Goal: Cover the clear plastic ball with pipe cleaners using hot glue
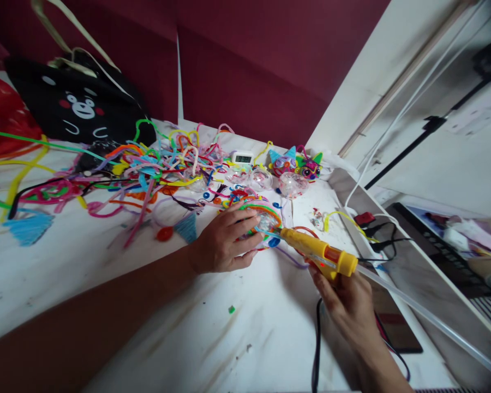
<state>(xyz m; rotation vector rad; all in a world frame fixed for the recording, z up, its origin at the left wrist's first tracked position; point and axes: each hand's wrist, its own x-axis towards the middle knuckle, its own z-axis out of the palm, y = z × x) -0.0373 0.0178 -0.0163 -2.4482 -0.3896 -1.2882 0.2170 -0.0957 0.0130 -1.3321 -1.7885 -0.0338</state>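
Note:
My left hand (229, 237) is curled round the near left side of a clear ball wound with coloured pipe cleaners (272, 218), steadying it on the white table. In my right hand (347, 305) is a yellow hot glue gun (315, 248), its nozzle at the ball's right side. A clear glue stick (429, 311) sticks out of the gun's back. Whether the nozzle touches the ball I cannot tell. To the left lie blue triangles made of pipe cleaner (187, 227) and a red button (165, 233).
Behind is a heap of coloured pipe cleaners (147, 164), beside a small digital timer (242, 158). Two finished-looking decorated balls (284, 161) stand at the back right, near clear empty balls (293, 185). A black bag (77, 109) is at the far left. Right: a power strip (355, 218) and a dark tablet (396, 319).

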